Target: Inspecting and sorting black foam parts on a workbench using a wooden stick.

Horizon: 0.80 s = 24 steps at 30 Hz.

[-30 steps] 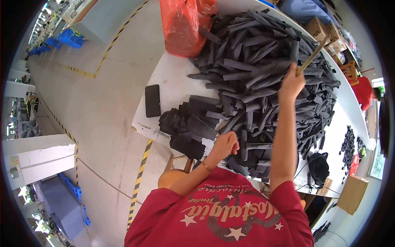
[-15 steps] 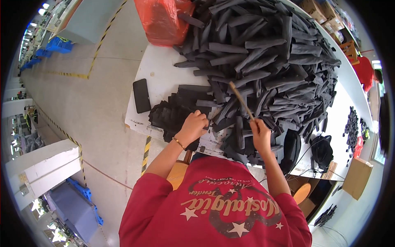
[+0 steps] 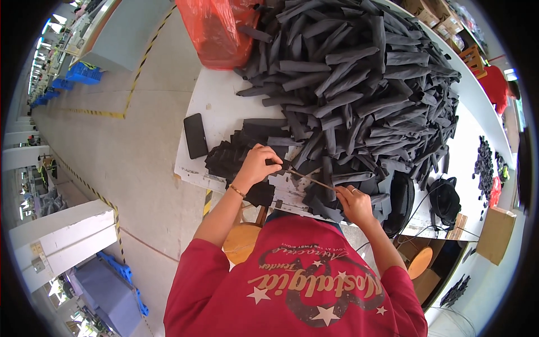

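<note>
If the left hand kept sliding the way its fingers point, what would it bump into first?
The left hand points toward the big heap of dark rolled fabric pieces. It would probably meet the nearest rolls first, just past the thin stick, though depth is hard to judge.

The smooth grey concrete floor [image 3: 129,140] carries yellow-and-black striped hazard tape lines [image 3: 92,192], one running diagonally at lower left and another past the table's far corner. A long white worktable [image 3: 216,109] stretches toward the upper right. A round wooden stool [image 3: 242,242] stands below its near edge. White square pillars [image 3: 59,238] stand at the left. Blue plastic crates [image 3: 83,73] sit on the floor at upper left. Brown cardboard boxes [image 3: 497,235] lie at the right. Lighting is bright and even.
</note>
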Each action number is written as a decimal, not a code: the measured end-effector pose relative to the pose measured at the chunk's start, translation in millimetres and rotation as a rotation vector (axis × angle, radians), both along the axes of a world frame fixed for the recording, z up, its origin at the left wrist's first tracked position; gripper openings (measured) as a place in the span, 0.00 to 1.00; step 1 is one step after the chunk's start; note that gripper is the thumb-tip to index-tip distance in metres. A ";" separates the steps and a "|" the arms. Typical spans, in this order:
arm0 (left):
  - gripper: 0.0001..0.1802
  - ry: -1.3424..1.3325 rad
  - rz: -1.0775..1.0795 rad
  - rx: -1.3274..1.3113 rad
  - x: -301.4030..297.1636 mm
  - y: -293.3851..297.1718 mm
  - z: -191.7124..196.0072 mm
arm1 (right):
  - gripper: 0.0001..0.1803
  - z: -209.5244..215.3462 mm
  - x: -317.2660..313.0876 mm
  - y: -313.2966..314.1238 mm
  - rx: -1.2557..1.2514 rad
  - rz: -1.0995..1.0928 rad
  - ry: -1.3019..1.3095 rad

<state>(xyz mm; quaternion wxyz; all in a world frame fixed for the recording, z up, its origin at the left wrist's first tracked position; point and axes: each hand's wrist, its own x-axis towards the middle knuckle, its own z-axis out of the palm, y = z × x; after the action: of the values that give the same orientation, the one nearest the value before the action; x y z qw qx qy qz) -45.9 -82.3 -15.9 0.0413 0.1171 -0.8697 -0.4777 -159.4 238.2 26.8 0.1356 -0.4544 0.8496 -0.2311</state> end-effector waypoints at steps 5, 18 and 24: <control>0.08 0.036 -0.075 -0.020 -2.8 -5.4 7.4 | 0.08 6.4 -2.1 3.3 -0.003 -0.014 0.045; 0.19 0.487 -0.042 -0.355 -20.4 71.1 76.0 | 0.11 -32.1 26.3 -59.7 -0.254 -0.152 -0.544; 0.16 0.300 0.652 1.749 -1.1 69.6 24.6 | 0.07 -26.9 58.0 -75.0 -0.210 -0.187 -0.727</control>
<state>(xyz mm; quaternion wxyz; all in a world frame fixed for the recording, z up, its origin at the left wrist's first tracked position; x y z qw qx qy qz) -47.0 -12.7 8.7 0.1819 0.2810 -0.1131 -0.9355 -101.3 163.3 -0.1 0.3588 -0.2746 0.7556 -0.4742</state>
